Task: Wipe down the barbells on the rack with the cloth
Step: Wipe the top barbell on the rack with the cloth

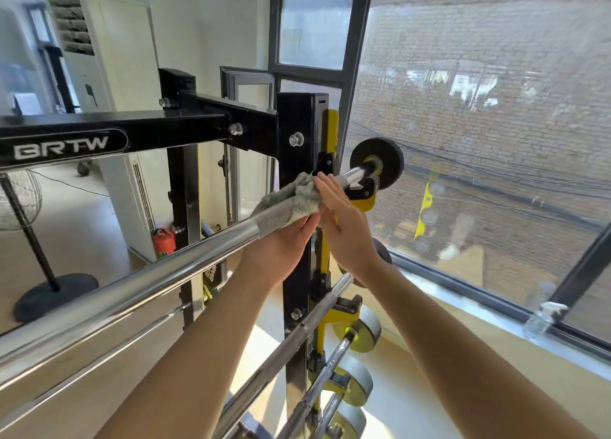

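Two hands meet at the top barbell point(132, 286), just in front of the black rack upright point(299, 121). I see the grey-green cloth point(302, 197) draped over the bar's knurled part, beside the upright and short of the yellow hook point(363, 202) that carries the bar. My left hand point(281, 243) comes up from beneath the bar; its grip is closed on the cloth's lower edge, fingers curled up into the fabric. My right hand point(344, 227) has a flat, slack grip: fingers straight, tips touching the cloth's far end, holding nothing. Beyond the upright, a black plate point(377, 161) sits on the bar's end. Lower on the same upright, more barbells point(325, 306) lie on yellow hooks. A red fire extinguisher point(163, 242) stands on the floor behind the upright.
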Motion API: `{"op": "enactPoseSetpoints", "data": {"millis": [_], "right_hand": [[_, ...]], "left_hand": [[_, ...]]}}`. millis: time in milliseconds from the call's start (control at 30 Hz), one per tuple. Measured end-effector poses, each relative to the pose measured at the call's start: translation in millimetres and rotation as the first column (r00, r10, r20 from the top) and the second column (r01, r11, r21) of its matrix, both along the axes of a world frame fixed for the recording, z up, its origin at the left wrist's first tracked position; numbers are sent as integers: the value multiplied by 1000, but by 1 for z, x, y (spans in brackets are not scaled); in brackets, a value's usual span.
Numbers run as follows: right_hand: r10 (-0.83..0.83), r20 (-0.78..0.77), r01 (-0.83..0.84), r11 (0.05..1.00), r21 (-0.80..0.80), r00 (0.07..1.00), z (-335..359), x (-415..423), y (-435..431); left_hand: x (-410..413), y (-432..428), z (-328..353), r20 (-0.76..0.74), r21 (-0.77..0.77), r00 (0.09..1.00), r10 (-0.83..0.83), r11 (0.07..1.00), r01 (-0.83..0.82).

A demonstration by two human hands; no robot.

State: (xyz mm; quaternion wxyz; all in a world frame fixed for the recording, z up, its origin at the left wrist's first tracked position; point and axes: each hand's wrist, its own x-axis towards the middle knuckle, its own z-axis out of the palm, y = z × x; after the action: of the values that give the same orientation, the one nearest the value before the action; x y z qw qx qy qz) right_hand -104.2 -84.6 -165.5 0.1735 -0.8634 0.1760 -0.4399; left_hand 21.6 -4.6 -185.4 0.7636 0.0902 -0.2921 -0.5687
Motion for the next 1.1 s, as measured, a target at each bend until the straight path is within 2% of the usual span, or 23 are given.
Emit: {"op": "enactPoseSetpoints", "data": {"millis": [200,333,567,633,700,800,867,900,933,967,1033,1100], "right_hand": [[-136,68,134,990,41,988,-1,14,-15],[-152,72,149,988,44,986,-2,17,-6],[1,9,0,990,-141,1000,-9,9,37],[-89,19,90,957,-275,996,-8,8,44],[-170,121,199,930,-310,978,-12,10,54],[-66,323,123,979,-161,944,-25,12,75],[-14,455,-48,991,125,891,-28,14,94],[4,517,-196,928,318,856,-27,13,105],[18,567,-344,811,474,824,-26,13,116],[23,601,-457,672,583,799,-27,13,124],[9,626,-569,427,703,780,-27,9,131],[1,613,-583,311,751,790,-26,2,130]], "left_hand": [[-13,-34,1,80,7,995,-57,998,57],[-10,-31,0,31,49,999,-24,999,22],[-15,33,-3,-144,43,982,119,993,-114],[-17,52,-2,-184,34,968,172,985,-168],[-15,66,-1,-206,41,950,235,972,-231],[-19,81,1,-172,79,910,379,926,-370],[-32,89,-2,-162,194,864,477,874,-446],[-39,93,-7,-135,262,843,520,839,-476],[-45,96,-16,-62,304,837,544,809,-504],[-51,101,-21,70,328,828,556,771,-546],[-59,107,-23,392,299,744,541,691,-659],[-59,108,-19,582,250,652,485,656,-712]]}}
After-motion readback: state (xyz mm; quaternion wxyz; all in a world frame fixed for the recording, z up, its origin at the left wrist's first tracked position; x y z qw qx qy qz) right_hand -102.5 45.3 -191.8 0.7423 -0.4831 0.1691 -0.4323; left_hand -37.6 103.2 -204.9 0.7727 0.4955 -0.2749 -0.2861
